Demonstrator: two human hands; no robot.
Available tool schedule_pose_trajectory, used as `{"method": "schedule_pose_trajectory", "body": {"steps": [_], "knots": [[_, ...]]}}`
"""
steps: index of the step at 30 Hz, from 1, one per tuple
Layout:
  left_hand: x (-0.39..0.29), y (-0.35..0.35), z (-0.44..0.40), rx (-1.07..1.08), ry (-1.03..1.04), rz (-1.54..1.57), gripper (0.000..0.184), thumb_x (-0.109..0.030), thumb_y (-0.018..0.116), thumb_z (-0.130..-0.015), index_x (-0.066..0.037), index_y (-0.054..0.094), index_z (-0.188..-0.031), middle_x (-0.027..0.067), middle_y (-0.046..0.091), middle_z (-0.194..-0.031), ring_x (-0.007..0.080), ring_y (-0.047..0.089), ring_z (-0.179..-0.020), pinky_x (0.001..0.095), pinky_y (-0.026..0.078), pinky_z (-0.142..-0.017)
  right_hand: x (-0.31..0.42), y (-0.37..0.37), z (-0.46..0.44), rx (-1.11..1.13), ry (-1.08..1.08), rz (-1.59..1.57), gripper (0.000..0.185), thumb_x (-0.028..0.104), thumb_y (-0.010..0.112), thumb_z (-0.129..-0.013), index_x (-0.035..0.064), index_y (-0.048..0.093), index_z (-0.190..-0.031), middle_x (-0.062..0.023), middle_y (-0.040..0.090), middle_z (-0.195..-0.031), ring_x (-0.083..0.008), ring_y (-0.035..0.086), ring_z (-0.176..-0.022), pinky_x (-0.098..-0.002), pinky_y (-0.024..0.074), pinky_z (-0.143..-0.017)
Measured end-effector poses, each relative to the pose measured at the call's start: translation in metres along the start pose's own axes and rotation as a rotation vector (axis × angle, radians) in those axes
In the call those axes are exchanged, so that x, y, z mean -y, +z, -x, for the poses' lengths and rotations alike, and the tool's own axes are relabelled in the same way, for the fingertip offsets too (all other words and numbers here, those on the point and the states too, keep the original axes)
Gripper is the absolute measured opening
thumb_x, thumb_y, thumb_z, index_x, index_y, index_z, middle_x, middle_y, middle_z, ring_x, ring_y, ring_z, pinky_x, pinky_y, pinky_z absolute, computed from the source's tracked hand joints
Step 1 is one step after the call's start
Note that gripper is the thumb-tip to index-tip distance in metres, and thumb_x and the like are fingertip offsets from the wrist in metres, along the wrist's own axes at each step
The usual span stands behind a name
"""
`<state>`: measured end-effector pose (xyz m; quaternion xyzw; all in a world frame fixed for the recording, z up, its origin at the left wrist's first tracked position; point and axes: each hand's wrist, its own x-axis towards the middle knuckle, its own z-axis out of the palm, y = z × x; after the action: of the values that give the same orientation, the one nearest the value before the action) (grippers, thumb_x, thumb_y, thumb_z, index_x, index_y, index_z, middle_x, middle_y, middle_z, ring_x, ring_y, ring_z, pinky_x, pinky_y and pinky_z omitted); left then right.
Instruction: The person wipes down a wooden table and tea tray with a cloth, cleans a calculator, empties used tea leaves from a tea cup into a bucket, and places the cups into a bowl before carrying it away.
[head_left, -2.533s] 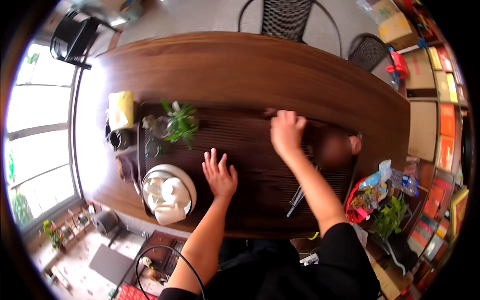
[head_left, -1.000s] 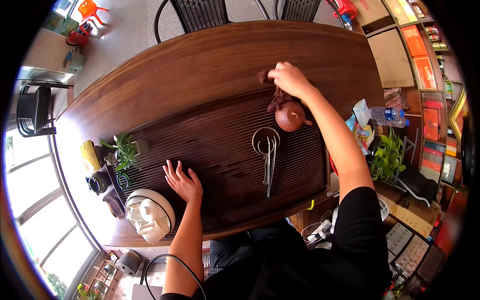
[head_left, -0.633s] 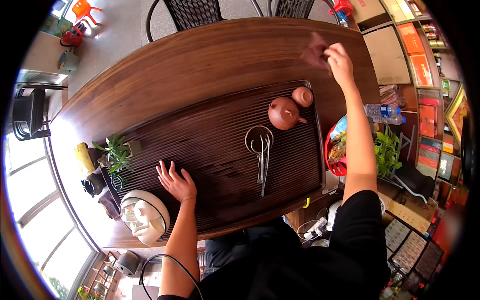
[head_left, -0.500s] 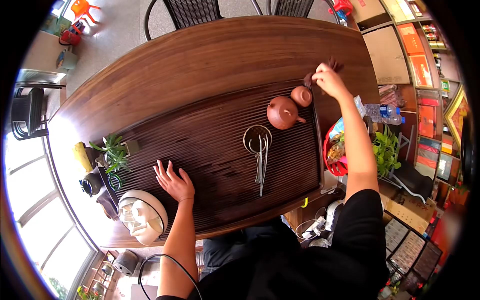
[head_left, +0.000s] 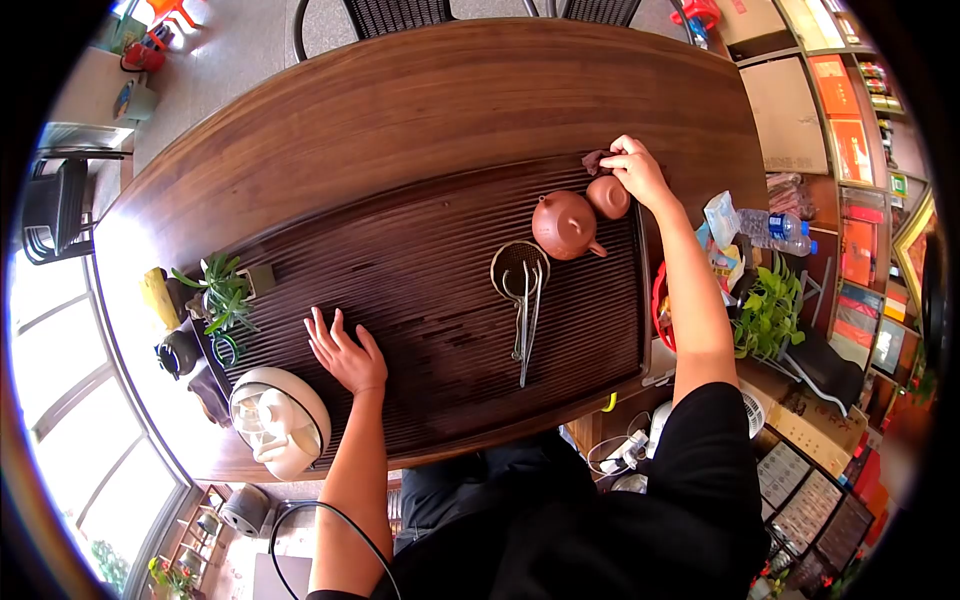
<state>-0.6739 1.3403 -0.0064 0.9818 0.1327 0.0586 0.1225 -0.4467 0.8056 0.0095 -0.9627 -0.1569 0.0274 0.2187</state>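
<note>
A dark brown cloth [head_left: 598, 162] is pinched in my right hand [head_left: 637, 170] at the far right corner of the slatted tray [head_left: 430, 300]. Just below that hand sits a small clay cup [head_left: 608, 197], close beside a reddish clay teapot [head_left: 565, 225]. My left hand [head_left: 346, 352] lies on the left part of the tray with its fingers spread, holding nothing. Between the hands a round strainer [head_left: 519, 268] rests on the slats, with metal tongs [head_left: 531, 335] lying across it.
A white bowl of cups [head_left: 280, 423] stands at the tray's near left corner. Behind it are a potted plant [head_left: 226, 293] and a dark mug [head_left: 178, 353]. At the right are a red basket [head_left: 662, 308], plastic bottles [head_left: 775, 228] and a leafy plant [head_left: 768, 312].
My right hand has carried the cloth from the teapot's far side out over the bare tabletop, then back to the tray's corner by the cup. My left hand has stayed spread on the tray.
</note>
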Motion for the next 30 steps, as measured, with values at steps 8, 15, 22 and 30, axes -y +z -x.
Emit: {"method": "schedule_pose_trajectory", "body": {"steps": [8,15,22,30], "knots": [[-0.002,-0.001,0.000,0.001,0.006,-0.013,0.040,-0.025,0.053,-0.099,-0.007,0.052,-0.135,0.0159,0.034,-0.159,0.0380,0.024,-0.150,0.0539,0.020,-0.121,0.050,0.002,-0.017,-0.052,-0.125,0.058,0.023,-0.002,0.071,-0.076,0.0138,0.079,-0.091,-0.0064,0.061,-0.098,-0.0282,0.060,-0.096,-0.0405,0.0516,-0.081],[0.000,0.001,-0.001,-0.002,0.006,-0.013,0.041,-0.026,0.052,-0.099,-0.006,0.053,-0.135,0.0139,0.035,-0.158,0.0372,0.025,-0.150,0.0520,0.021,-0.121,0.111,0.033,-0.056,0.153,-0.334,0.234,0.024,0.013,0.064,-0.084,0.0265,0.080,-0.097,-0.0011,0.058,-0.101,-0.0222,0.056,-0.103,-0.0370,0.0482,-0.082],[-0.001,0.003,0.000,-0.006,0.008,-0.001,0.040,-0.026,0.052,-0.099,-0.006,0.053,-0.134,0.0142,0.035,-0.158,0.0375,0.025,-0.150,0.0525,0.021,-0.120,0.046,-0.008,-0.032,0.164,-0.230,0.396,0.023,0.019,0.060,-0.087,0.0290,0.079,-0.094,-0.0006,0.059,-0.100,-0.0219,0.057,-0.103,-0.0371,0.0466,-0.084],[0.001,0.002,0.002,-0.007,0.022,-0.011,0.041,-0.027,0.052,-0.100,-0.007,0.053,-0.135,0.0138,0.035,-0.158,0.0372,0.025,-0.150,0.0522,0.021,-0.121,0.016,-0.020,0.016,0.075,0.190,0.509,0.022,0.022,0.062,-0.087,0.0220,0.076,-0.103,-0.0091,0.067,-0.093,-0.0315,0.068,-0.089,-0.0483,0.0537,-0.075]]}}
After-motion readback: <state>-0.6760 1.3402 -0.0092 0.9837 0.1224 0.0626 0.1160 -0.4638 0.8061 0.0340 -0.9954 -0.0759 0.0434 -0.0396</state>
